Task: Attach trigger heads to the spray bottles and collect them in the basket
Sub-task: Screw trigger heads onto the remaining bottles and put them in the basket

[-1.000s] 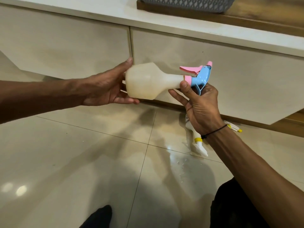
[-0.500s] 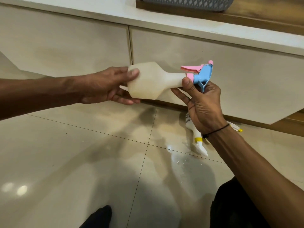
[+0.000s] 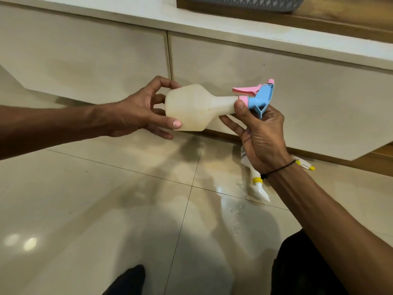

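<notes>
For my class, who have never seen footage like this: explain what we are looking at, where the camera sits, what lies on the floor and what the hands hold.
There is no machine here: a person wears a camera on the head, looking down at their own hands. The left hand grips the base of a translucent spray bottle held sideways. The right hand pinches its neck at the pink-and-blue trigger head. On the tiled floor lies another white bottle with a yellow collar, partly hidden by the right wrist. A grey basket sits on the ledge above.

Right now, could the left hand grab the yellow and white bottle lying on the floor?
Probably not straight away. The left hand is busy gripping the base of the cloudy bottle, and the floor bottle lies on the far side, partly behind the right hand and its arm.
</notes>
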The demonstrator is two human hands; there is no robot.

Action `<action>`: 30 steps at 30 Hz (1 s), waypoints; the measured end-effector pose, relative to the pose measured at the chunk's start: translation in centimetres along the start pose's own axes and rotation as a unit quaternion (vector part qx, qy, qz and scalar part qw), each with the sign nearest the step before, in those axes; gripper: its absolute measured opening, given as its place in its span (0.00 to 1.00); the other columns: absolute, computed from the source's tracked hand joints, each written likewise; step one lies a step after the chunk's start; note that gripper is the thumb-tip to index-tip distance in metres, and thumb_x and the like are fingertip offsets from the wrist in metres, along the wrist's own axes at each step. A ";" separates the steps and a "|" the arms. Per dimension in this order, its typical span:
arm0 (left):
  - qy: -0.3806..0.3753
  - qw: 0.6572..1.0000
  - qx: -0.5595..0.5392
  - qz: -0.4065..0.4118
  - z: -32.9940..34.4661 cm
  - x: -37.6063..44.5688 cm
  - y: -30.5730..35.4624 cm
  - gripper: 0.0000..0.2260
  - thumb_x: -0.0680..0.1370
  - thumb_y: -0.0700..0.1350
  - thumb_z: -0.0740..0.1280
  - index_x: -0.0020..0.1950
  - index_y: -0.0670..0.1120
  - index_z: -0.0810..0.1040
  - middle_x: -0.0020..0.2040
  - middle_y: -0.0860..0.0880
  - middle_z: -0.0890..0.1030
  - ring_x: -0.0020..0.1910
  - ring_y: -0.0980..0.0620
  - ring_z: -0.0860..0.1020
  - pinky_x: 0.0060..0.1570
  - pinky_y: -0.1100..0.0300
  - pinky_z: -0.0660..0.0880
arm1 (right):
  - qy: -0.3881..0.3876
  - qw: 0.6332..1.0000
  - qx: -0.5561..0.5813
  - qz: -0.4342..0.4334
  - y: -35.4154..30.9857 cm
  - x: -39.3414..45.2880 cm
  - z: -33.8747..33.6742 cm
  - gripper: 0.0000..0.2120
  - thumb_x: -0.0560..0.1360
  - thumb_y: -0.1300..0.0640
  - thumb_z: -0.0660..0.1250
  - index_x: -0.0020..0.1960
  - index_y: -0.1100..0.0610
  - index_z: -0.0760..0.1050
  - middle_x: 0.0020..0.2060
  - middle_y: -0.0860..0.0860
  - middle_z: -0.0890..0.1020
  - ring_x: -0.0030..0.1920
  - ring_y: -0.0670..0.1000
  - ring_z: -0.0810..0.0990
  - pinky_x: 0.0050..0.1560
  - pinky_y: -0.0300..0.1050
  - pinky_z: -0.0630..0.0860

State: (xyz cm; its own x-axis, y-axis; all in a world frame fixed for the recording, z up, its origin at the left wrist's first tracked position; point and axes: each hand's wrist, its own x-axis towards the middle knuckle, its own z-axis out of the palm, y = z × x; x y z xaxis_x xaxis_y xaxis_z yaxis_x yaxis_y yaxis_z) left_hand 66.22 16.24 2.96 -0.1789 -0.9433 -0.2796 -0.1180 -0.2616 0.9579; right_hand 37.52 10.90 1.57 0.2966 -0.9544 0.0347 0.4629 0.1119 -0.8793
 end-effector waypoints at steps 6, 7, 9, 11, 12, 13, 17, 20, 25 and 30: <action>-0.104 0.980 -0.057 -0.162 -0.6 0.0 0.4 0.43 0.74 0.76 0.65 0.76 0.45 0.76 0.65 0.35 0.84 0.59 0.39 0.87 0.45 0.47 0.86 | -0.036 0.999 0.000 0.011 -0.5 0.0 0.0 0.13 0.71 0.62 0.74 0.55 0.63 0.79 0.55 0.60 0.83 0.58 0.59 0.85 0.56 0.57 0.85; -0.096 0.983 -0.050 -0.150 -0.5 0.1 0.2 0.44 0.71 0.77 0.68 0.75 0.46 0.77 0.62 0.36 0.85 0.55 0.41 0.87 0.43 0.49 0.86 | -0.032 0.999 0.000 0.013 -0.5 0.0 0.0 0.13 0.71 0.61 0.73 0.55 0.62 0.79 0.55 0.60 0.83 0.58 0.59 0.85 0.55 0.57 0.85; -0.082 0.990 -0.049 -0.104 -0.2 0.2 -0.3 0.44 0.66 0.72 0.78 0.74 0.49 0.76 0.61 0.40 0.86 0.54 0.44 0.87 0.43 0.50 0.86 | -0.021 1.000 0.004 0.016 -0.6 0.1 0.1 0.13 0.72 0.61 0.73 0.55 0.61 0.79 0.55 0.59 0.83 0.58 0.58 0.84 0.55 0.56 0.85; -0.068 0.995 -0.052 -0.052 -0.2 0.1 -0.7 0.36 0.68 0.61 0.83 0.72 0.52 0.75 0.62 0.48 0.86 0.58 0.46 0.87 0.45 0.49 0.87 | -0.011 1.000 0.009 0.020 -0.8 0.2 0.3 0.13 0.72 0.60 0.74 0.55 0.61 0.79 0.54 0.59 0.82 0.59 0.58 0.84 0.55 0.56 0.85; -0.052 0.998 -0.038 -0.027 -0.3 0.1 -0.8 0.32 0.69 0.54 0.83 0.69 0.54 0.75 0.61 0.53 0.86 0.60 0.47 0.86 0.46 0.49 0.87 | -0.006 1.000 0.009 0.021 -0.8 0.2 0.4 0.13 0.72 0.59 0.74 0.56 0.61 0.79 0.55 0.59 0.82 0.59 0.58 0.84 0.55 0.56 0.85; -0.030 1.000 -0.007 0.000 -0.2 0.2 -0.8 0.30 0.68 0.50 0.83 0.66 0.56 0.74 0.61 0.56 0.85 0.61 0.47 0.86 0.47 0.49 0.87 | 0.002 1.000 0.007 0.024 -0.8 0.2 0.5 0.14 0.73 0.59 0.74 0.57 0.62 0.79 0.55 0.59 0.82 0.59 0.58 0.84 0.56 0.56 0.85; 0.078 0.977 0.159 0.115 1.2 0.1 -0.8 0.38 0.62 0.49 0.87 0.65 0.59 0.69 0.68 0.55 0.76 0.60 0.40 0.83 0.45 0.47 0.88 | 0.035 0.999 0.000 0.036 -0.4 -0.2 0.9 0.13 0.78 0.63 0.71 0.62 0.64 0.77 0.57 0.62 0.81 0.63 0.65 0.84 0.57 0.60 0.85; 0.139 0.947 0.226 0.182 2.0 0.1 -1.1 0.40 0.63 0.50 0.86 0.65 0.61 0.65 0.70 0.55 0.72 0.57 0.36 0.82 0.41 0.46 0.87 | 0.053 0.998 -0.008 0.025 -0.7 -0.5 1.5 0.11 0.78 0.64 0.72 0.60 0.64 0.77 0.57 0.62 0.81 0.67 0.69 0.80 0.55 0.61 0.85; 0.166 0.932 0.223 0.231 2.4 -0.1 -0.6 0.39 0.63 0.50 0.85 0.65 0.62 0.64 0.69 0.59 0.72 0.54 0.32 0.81 0.35 0.43 0.84 | 0.079 0.997 -0.015 0.002 -2.6 -1.6 3.4 0.07 0.77 0.64 0.72 0.54 0.61 0.78 0.56 0.60 0.80 0.67 0.67 0.80 0.53 0.60 0.86; 0.212 0.888 0.232 0.336 3.0 0.1 3.6 0.41 0.63 0.47 0.87 0.64 0.64 0.64 0.69 0.59 0.73 0.45 0.33 0.82 0.25 0.51 0.81 | 0.073 0.995 -0.010 -0.063 -7.6 -2.1 6.2 0.17 0.68 0.56 0.73 0.56 0.58 0.79 0.57 0.55 0.83 0.62 0.57 0.86 0.56 0.59 0.86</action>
State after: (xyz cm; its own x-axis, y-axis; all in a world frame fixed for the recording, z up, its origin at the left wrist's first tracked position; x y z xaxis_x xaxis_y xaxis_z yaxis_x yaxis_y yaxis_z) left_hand 62.90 15.83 6.20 0.0105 -0.8723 0.4888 -0.5303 0.4096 0.7423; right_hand 38.62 13.75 11.10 0.1118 -0.9907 0.0773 0.4711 -0.0156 -0.8820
